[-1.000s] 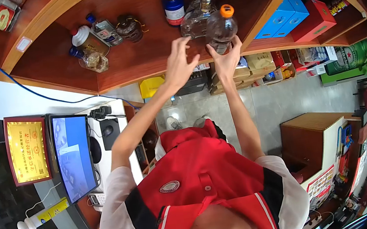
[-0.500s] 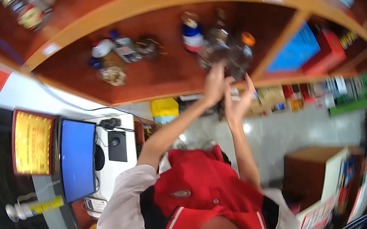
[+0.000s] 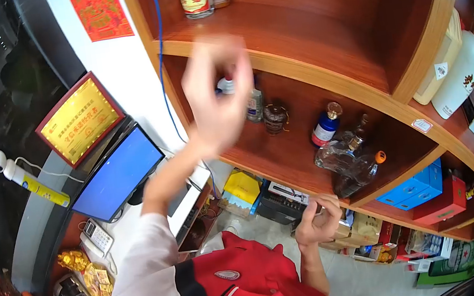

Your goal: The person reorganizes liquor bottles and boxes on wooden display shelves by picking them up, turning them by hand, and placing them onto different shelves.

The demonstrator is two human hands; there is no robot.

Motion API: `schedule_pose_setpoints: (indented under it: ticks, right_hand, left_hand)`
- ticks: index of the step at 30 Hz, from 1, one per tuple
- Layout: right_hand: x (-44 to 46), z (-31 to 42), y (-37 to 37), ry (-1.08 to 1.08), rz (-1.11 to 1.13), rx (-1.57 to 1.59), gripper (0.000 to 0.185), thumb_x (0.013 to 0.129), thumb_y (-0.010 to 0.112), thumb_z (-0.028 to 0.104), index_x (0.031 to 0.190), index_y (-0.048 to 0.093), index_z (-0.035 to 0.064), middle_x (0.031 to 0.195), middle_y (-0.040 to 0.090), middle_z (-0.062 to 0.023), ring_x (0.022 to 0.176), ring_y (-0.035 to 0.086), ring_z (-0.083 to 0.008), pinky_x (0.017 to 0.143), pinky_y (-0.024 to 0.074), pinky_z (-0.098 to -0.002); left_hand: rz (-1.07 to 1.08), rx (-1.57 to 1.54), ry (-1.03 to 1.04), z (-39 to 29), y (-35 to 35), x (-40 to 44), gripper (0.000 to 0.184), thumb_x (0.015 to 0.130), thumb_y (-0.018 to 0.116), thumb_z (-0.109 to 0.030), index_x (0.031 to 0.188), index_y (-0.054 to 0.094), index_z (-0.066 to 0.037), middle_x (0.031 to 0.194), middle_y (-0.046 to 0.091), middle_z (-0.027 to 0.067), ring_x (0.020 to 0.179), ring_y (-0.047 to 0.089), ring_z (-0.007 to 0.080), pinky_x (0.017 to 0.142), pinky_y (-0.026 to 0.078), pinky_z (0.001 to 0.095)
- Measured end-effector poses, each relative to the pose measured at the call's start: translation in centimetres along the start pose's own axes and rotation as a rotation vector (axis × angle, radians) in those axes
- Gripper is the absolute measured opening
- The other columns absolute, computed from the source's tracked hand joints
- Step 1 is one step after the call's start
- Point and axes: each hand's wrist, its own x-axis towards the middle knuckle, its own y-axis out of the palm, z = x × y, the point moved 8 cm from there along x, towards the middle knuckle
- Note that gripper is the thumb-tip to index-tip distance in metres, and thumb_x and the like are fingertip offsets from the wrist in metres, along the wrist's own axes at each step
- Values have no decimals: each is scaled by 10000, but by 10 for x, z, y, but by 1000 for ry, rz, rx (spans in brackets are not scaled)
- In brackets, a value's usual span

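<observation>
My left hand (image 3: pixel 218 98) has swung up from the clear bottles to the upper shelf's edge (image 3: pixel 298 62), blurred, half open, empty; my right hand (image 3: pixel 320 221), loosely curled open, is near the orange-capped bottle (image 3: pixel 359 175) on the lower shelf (image 3: pixel 268 152).

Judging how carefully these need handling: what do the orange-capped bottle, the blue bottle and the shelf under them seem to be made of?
Orange-capped bottle: probably clear, glossy plastic, going by its see-through body and screw-type cap; glass remains possible.
Blue bottle: glossy, perhaps glass or glazed ceramic; its deep, opaque colour leaves this open.
Shelf: reddish-brown wood or veneer, smooth with a slight sheen.
</observation>
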Motion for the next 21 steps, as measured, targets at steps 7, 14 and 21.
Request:
schedule_pose_setpoints:
  ticks: [7,14,21]
  right_hand:
    - [46,62,71,-211,275,348,175,885,700,-51,1021,593,-23,812,687,-143,709,657,-249,673,533,-347]
    - [35,73,74,-183,294,369,184,841,745,-59,974,620,-35,779,688,-145,665,674,-274,619,548,-358]
    - [54,53,87,6,289,324,134,858,754,-36,951,657,-24,783,683,-123,664,662,-210,627,533,-319]
  left_hand:
    - [-208,678,647,102,1,200,366,969,699,-208,1239,547,-12,1039,634,185,896,664,297,823,539,393]
    - [-28,863,-51,176,10,243,688,951,686,-424,1405,452,37,1273,622,302,1088,656,505,920,534,566]
    - [-169,593,142,97,-9,227,610,938,724,-367,1348,512,33,1243,661,264,1063,692,439,899,563,520]
